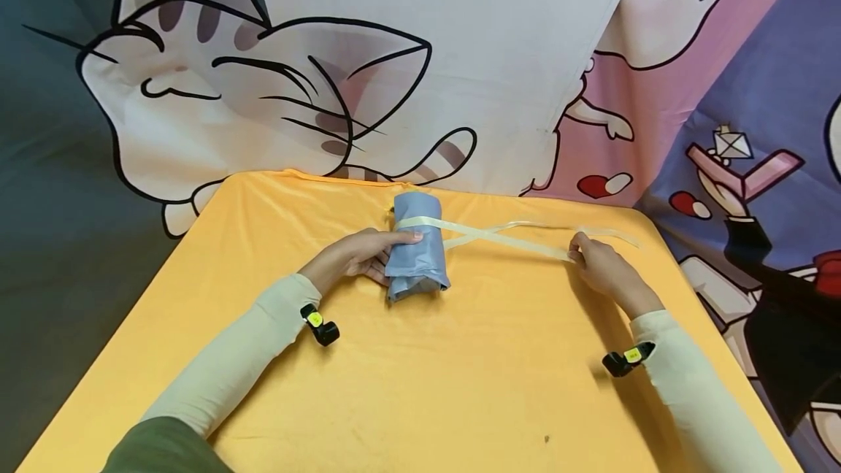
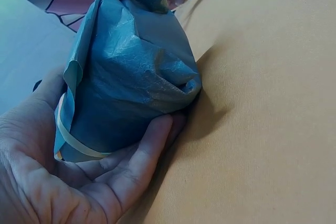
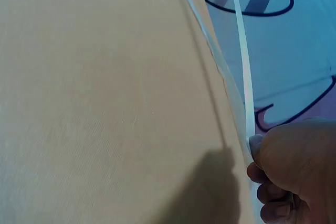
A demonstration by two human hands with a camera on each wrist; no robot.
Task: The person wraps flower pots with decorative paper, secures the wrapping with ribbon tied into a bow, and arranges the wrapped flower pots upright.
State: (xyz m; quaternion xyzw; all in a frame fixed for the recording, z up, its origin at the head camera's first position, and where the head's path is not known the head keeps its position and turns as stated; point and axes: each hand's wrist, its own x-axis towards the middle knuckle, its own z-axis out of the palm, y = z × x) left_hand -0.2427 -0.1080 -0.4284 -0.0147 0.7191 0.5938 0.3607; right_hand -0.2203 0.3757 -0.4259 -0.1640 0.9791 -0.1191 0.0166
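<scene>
The left hand (image 1: 364,252) is curled partway round the left side of a blue-grey wrapped bundle (image 1: 420,258), its thumb laid across the top and its other fingers reaching low along the side. The right hand (image 1: 601,268), well apart to the right, has its fingers bent in and pinches a pale ribbon (image 1: 484,234) between thumb and forefinger; whether its other fingers also hold any ribbon cannot be told. The ribbon passes over the bundle beyond the left thumb, and 2 lengths of it cross just to the bundle's right: 1 runs straight to the right hand, while the other bends away and trails past that hand toward the right. The bundle is at the far middle part of the desk (image 1: 460,371), its near end folded and creased; whether the desk bears its full weight is unclear. Both forearms wear pale sleeves (image 1: 243,349), each with a small black wrist camera (image 1: 320,325) bearing a yellow label, and dark green cloth (image 1: 164,447) shows at the left upper arm. Yellow cloth covers the desk, with 1 dark speck (image 1: 547,439) near its front. Behind stands a printed backdrop with a smiling cat (image 1: 217,108) and, farther right, pink and blue areas with cartoon figures.
</scene>
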